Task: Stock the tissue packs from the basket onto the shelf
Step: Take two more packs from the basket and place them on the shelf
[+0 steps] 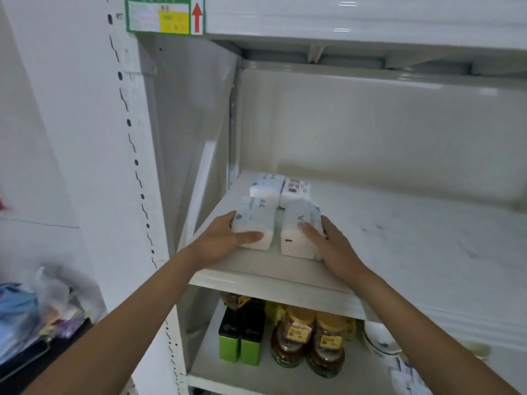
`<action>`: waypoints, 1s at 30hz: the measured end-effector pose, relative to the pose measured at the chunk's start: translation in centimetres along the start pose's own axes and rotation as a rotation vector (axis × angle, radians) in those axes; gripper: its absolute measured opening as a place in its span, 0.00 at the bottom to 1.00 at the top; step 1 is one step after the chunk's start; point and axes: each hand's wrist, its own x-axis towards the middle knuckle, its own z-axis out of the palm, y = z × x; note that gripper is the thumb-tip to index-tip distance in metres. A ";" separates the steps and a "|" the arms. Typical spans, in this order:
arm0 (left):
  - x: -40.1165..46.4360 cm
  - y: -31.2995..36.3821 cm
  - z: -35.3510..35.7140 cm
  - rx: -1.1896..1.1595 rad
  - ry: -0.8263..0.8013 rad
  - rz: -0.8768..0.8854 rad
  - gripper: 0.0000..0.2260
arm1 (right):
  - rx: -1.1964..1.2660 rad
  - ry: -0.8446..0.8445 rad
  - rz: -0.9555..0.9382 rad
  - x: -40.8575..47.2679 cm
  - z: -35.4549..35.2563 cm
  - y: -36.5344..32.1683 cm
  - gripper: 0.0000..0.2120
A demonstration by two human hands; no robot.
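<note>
My left thumb (252,236) lies flat across the near end of the front-left tissue pack (254,223), and the other fingers of my left hand (221,242) wrap its outer left side, so that hand is closed around the pack. My right thumb (309,232) presses on the near top of the front-right tissue pack (299,232), with the rest of my right hand (336,249) curled against its right side, gripping it the same way. Both packs sit flat on the shelf (399,246), side by side with a narrow gap between them, their long sides running away from me and their near ends close to the shelf's front edge. Just behind them lie two more packs, the back-left pack (266,186) touching the front-left one and the back-right pack (295,192) touching the front-right one, together forming a block of four in the shelf's left corner, near the side wall (182,124). The shelf stretches white and bare to the right of my hands. My forearms reach in from the bottom of the view. On the lower shelf (256,374) below stand two green and black boxes (241,334) and, beside them, two jars (309,340) with yellow lids. A green price label (165,15) with a red arrow is stuck above the left upright, and a blurred heap of plastic bags (37,312) lies at far left.
</note>
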 end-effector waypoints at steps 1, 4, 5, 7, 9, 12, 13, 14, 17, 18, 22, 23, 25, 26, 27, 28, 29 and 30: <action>0.2 -0.7 -0.2 0.064 -0.008 0.037 0.24 | -0.008 -0.030 -0.028 -0.3 -0.1 0.0 0.21; 1.7 -1.5 -0.6 0.195 -0.008 0.094 0.25 | -0.132 -0.085 -0.059 0.8 0.0 0.2 0.33; 2.2 -1.3 -0.6 0.225 -0.017 0.097 0.24 | -0.167 -0.077 -0.028 1.4 0.2 0.5 0.36; 3.6 -0.9 -0.7 0.274 -0.015 0.096 0.24 | -0.238 -0.027 0.040 2.5 0.5 0.5 0.41; 5.0 -0.9 -1.0 0.289 0.002 0.103 0.26 | -0.277 0.012 0.087 3.4 0.5 0.6 0.44; 6.4 -1.4 -1.0 0.266 0.035 0.102 0.31 | -0.278 0.077 0.124 4.4 1.1 0.9 0.41; 6.8 -1.7 -0.8 0.251 0.053 0.103 0.32 | -0.284 0.112 0.139 4.6 1.4 1.1 0.40; 7.1 -2.0 -0.6 0.229 0.080 0.098 0.33 | -0.312 0.144 0.155 4.9 1.7 1.2 0.39; 7.6 -2.4 -0.3 0.146 0.164 0.072 0.33 | -0.431 0.180 0.199 5.5 2.4 1.2 0.41; 7.7 -2.3 -0.3 0.158 0.175 0.076 0.33 | -0.448 0.177 0.215 5.8 2.4 1.2 0.41; 8.4 -1.9 0.0 0.209 0.201 0.028 0.30 | -0.522 0.191 0.266 6.7 2.3 1.6 0.39; 8.3 -1.8 0.2 0.227 0.226 0.002 0.31 | -0.536 0.203 0.267 6.7 2.4 1.6 0.39; 7.4 -1.4 1.1 0.295 0.295 -0.067 0.38 | -0.536 0.227 0.244 6.4 2.4 1.7 0.38; 6.5 -1.3 1.7 0.317 0.334 -0.089 0.41 | -0.526 0.231 0.228 6.1 2.3 1.8 0.38; 5.6 -1.2 2.3 0.315 0.369 -0.086 0.42 | -0.507 0.227 0.212 5.5 2.1 1.9 0.40; 4.4 -1.3 2.9 0.290 0.395 -0.058 0.43 | -0.478 0.216 0.195 4.7 1.8 2.0 0.41; 3.2 -1.4 3.6 0.260 0.412 -0.013 0.43 | -0.440 0.203 0.176 3.6 1.4 2.3 0.42; 1.9 -1.4 4.3 0.251 0.426 0.032 0.42 | -0.403 0.189 0.154 2.3 1.0 2.5 0.41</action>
